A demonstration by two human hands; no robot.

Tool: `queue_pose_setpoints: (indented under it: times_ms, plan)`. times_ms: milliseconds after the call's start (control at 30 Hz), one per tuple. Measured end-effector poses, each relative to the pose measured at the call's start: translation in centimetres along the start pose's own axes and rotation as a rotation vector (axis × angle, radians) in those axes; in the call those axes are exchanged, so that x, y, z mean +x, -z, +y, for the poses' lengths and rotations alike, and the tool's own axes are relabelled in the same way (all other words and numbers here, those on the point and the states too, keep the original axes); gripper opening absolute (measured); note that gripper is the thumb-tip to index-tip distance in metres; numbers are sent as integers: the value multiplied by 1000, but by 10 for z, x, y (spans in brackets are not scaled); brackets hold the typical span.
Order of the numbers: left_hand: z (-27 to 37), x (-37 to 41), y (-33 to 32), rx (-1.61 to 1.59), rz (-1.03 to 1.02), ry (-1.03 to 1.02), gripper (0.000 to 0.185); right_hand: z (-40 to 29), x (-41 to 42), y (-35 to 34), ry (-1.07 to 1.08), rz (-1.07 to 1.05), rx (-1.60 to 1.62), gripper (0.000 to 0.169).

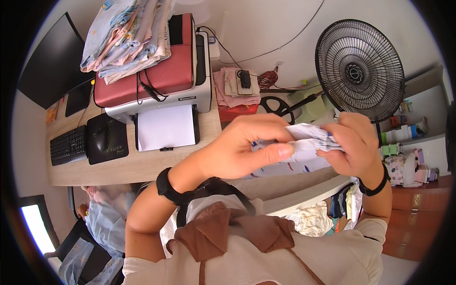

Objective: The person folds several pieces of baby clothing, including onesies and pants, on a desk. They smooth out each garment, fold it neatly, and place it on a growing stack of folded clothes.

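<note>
Both hands are raised before my chest with a white garment with blue printed marks (302, 142) stretched between them. My left hand (245, 146) pinches one side of it between thumb and fingers. At the other side, my right hand (352, 146) is closed around a gathered, elastic-looking edge. More of the white cloth hangs below the hands. Its full shape is hidden by the fingers and the folds, so I cannot tell which kind of garment it is.
On the left, a wooden desk (149, 171) bears a red and silver printer (146, 82) topped by folded clothes (128, 39), plus a keyboard (69, 144) and a monitor (51, 60). A black fan (359, 71) stands ahead right. An open drawer of clothes (310, 219) lies below my right arm.
</note>
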State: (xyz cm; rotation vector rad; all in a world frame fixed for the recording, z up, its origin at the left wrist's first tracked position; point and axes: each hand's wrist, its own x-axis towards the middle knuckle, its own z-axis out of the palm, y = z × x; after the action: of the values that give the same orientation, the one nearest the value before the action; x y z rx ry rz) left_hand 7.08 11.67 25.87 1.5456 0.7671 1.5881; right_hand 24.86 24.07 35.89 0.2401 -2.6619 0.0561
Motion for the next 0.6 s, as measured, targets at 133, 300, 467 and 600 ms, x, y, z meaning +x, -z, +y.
queue_pose_setpoints:
  times_ms: [133,300,467,600]
  plan:
    - [-21,-6,-11,69,-58,-13,24,-1,-4,20,-24,-3,-111,34]
    - [-52,-26,-28,216,-74,58,34,-4,-5,30,-93,24,-202,34]
    - [-83,-48,-33,268,-141,315,27,-2,-10,37,-139,79,-268,31]
    - [-106,-76,-32,73,40,293,18,-2,-9,46,-180,111,-326,29]
